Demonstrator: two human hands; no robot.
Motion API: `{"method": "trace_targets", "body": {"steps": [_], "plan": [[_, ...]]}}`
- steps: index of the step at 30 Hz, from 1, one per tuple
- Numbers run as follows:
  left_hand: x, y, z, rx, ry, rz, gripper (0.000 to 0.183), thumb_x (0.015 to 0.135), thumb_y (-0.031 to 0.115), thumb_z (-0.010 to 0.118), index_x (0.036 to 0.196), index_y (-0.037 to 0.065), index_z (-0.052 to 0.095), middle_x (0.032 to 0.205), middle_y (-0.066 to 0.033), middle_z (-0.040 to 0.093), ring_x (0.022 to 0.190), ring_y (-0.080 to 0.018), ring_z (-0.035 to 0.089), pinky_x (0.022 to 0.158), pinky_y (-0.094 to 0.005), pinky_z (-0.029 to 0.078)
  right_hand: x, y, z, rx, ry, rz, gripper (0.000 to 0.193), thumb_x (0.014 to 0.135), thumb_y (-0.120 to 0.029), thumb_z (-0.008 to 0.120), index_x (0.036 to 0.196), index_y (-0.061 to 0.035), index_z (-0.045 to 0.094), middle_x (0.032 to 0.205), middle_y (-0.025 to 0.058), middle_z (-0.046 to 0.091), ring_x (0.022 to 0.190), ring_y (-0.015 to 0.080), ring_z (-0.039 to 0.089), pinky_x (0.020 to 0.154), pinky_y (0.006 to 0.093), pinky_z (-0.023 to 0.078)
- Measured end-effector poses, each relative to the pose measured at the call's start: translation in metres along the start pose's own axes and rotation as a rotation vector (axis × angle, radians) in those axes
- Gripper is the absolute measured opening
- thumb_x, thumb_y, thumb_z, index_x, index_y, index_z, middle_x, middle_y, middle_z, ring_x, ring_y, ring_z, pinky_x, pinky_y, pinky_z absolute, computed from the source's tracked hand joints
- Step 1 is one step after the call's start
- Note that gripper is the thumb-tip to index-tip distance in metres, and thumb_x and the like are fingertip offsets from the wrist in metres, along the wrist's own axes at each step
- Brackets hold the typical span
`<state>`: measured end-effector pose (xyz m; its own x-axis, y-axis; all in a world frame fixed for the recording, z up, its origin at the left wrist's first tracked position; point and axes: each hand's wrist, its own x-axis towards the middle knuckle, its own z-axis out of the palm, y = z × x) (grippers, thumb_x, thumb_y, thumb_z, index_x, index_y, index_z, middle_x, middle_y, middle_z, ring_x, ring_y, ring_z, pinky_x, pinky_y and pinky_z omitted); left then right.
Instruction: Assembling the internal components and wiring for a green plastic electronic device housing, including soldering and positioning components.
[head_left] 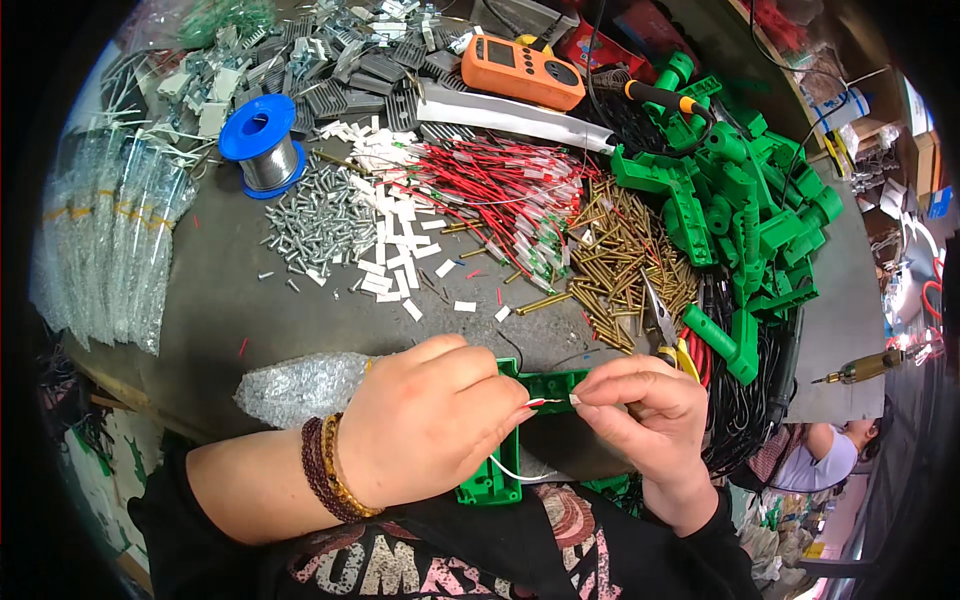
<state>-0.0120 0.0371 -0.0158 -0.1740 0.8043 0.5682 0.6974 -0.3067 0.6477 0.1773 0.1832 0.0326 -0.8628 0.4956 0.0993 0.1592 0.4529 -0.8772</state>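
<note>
Black clothing with a printed front [420, 560] fills the near edge, and just beyond it both hands meet over an open green case [490, 488]. Thumb and fingers of the left hand [430, 425] are closed on a red-and-white wire end [533, 403]; the right hand [645, 410] pinches a small pale piece [574, 399] close by. Thin bare wire seems to run between them, though the fingertips hide whether they are joined. A white wire [510, 472] curves down over the case.

My judgement is that a wire end is being prepared or joined; the next move calls for a steady left grip and fine, aligned fingertip work on the right.

Beside the left wrist lies a bubble-wrap bundle [300, 388] on the grey worktop [215, 305]. Yellow-handled pliers [662, 318] rest beyond the right hand, near brass pins [625, 255]. Farther out come white sleeves [400, 250], silver screws [315, 215], red leads [490, 185] and heaped green casings [750, 200], then a blue spool [270, 165] and an orange meter [520, 75].
</note>
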Motion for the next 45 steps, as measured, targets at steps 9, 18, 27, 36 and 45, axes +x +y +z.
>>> {"method": "trace_targets", "body": {"steps": [9,18,27,36,45], "plan": [[-0.001,0.000,-0.002,0.008,-0.004,0.010,0.017,0.075,0.014,0.081,0.087,0.009,0.070,0.072,-0.0033,0.056,0.065,-0.0235,0.057,0.057,-0.0349,0.047,0.004,-0.002,0.009,-0.002,-0.042,-0.065,0.015,0.078,0.001,0.075,0.093,-0.0004,0.075,0.095,0.0119,0.074,0.085,0.0204,0.072,0.076,0.0304,0.056],[0.000,0.000,-0.004,-0.092,-0.002,-0.036,0.030,0.072,0.018,0.083,0.089,0.007,0.061,0.075,-0.0060,0.061,0.069,-0.0265,0.062,0.060,-0.0375,0.050,0.023,-0.007,0.017,-0.149,-0.236,-0.141,0.015,0.078,0.002,0.074,0.092,-0.0034,0.074,0.097,0.0092,0.072,0.084,0.0219,0.071,0.070,0.0316,0.057],[0.001,0.001,-0.009,-0.108,-0.063,-0.063,0.029,0.076,0.020,0.082,0.091,0.007,0.060,0.078,-0.0055,0.063,0.073,-0.0260,0.064,0.065,-0.0372,0.051,0.012,-0.010,0.010,-0.257,-0.153,-0.163,0.016,0.081,-0.005,0.079,0.095,-0.0023,0.072,0.091,0.0096,0.071,0.077,0.0209,0.069,0.065,0.0307,0.055],[0.002,0.006,-0.015,0.198,-0.036,0.024,0.013,0.081,0.009,0.073,0.089,0.006,0.064,0.095,-0.0079,0.063,0.088,-0.0295,0.060,0.077,-0.0408,0.049,0.012,-0.014,0.009,-0.186,0.021,-0.075,0.007,0.087,-0.004,0.072,0.088,-0.0005,0.066,0.081,0.0106,0.065,0.070,0.0217,0.062,0.060,0.0302,0.049],[-0.008,-0.004,-0.012,-0.010,0.047,-0.203,0.011,0.083,0.009,0.071,0.087,0.004,0.062,0.090,-0.0106,0.062,0.082,-0.0322,0.060,0.073,-0.0412,0.049,0.042,-0.013,0.030,0.011,-0.054,0.263,0.019,0.090,-0.006,0.070,0.107,0.0020,0.071,0.086,0.0068,0.071,0.059,0.0105,0.065,0.054,0.0244,0.051]]}}
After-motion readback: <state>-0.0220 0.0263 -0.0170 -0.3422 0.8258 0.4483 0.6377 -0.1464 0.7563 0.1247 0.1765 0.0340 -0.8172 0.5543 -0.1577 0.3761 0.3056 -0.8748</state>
